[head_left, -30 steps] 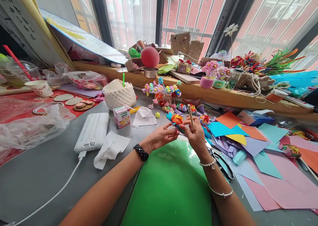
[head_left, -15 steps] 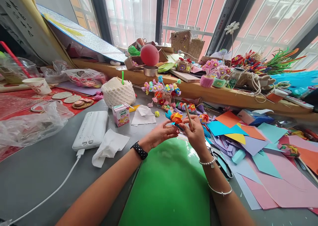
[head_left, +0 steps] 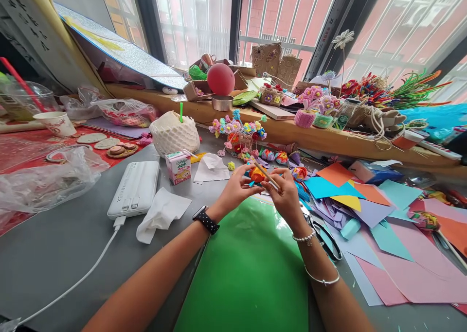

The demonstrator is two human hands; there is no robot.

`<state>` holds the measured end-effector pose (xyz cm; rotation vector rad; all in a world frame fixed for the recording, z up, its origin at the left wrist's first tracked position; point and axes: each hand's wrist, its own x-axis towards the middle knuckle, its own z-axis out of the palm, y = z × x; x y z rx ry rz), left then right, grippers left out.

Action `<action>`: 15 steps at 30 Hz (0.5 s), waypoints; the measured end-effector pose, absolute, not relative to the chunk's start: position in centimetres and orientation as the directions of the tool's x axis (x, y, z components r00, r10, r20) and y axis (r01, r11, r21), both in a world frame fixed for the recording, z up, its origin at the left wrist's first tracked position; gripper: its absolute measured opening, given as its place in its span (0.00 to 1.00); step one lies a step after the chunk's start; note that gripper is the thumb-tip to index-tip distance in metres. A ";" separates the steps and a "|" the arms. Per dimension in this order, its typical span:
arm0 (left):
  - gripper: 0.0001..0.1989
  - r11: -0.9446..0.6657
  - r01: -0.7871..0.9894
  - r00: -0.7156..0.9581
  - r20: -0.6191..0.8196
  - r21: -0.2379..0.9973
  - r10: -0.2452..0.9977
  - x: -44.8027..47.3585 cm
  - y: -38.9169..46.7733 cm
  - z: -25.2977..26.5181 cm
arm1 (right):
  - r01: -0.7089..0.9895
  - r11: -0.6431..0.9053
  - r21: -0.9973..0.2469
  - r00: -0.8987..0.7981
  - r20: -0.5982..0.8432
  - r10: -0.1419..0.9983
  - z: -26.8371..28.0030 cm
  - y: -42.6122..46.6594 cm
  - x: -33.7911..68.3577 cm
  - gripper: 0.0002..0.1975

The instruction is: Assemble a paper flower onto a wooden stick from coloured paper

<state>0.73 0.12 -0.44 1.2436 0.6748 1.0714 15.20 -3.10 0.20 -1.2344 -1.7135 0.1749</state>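
Note:
My left hand [head_left: 235, 188] pinches a small folded paper flower [head_left: 257, 174], orange with blue parts, held above the far edge of a green sheet [head_left: 248, 273]. My right hand [head_left: 286, 196] grips a thin wooden stick [head_left: 265, 174], which leans left so that its tip lies against the flower. The two hands almost touch at the fingertips. A black dotted band sits on my left wrist, and bead and metal bracelets on my right.
Coloured paper sheets [head_left: 383, 225] and scissors [head_left: 324, 239] lie to the right. To the left are a white power bank [head_left: 135, 188] with cable, tissues [head_left: 160, 213], a small drink carton [head_left: 178, 166] and a netted coconut [head_left: 175, 135]. Craft flowers [head_left: 239, 130] crowd the wooden sill.
The stick in my right hand has tipped from nearly upright to leaning left onto the flower. Both hands have shifted slightly away from me.

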 end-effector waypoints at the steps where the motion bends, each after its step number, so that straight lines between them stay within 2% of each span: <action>1: 0.30 -0.021 -0.266 0.397 0.130 0.964 0.909 0.7 0.2 -0.4 | 0.644 0.474 -0.601 -0.007 0.615 0.789 0.2 -3.1 15.3 0.05; 5: 0.29 -0.014 -0.233 0.433 0.117 0.972 0.894 0.8 0.1 -0.3 | 0.648 0.469 -0.600 0.002 0.618 0.786 0.2 -3.0 15.4 0.06; 11: 0.27 0.001 -0.234 0.467 0.112 0.972 0.877 0.9 -0.3 -0.3 | 0.701 0.497 -0.512 -0.029 0.676 0.737 0.0 -3.1 15.3 0.04; 15: 0.27 0.000 -0.242 0.463 0.116 0.970 0.879 1.0 -0.4 -0.3 | 0.711 0.490 -0.504 -0.041 0.667 0.744 -0.1 -3.1 15.2 0.05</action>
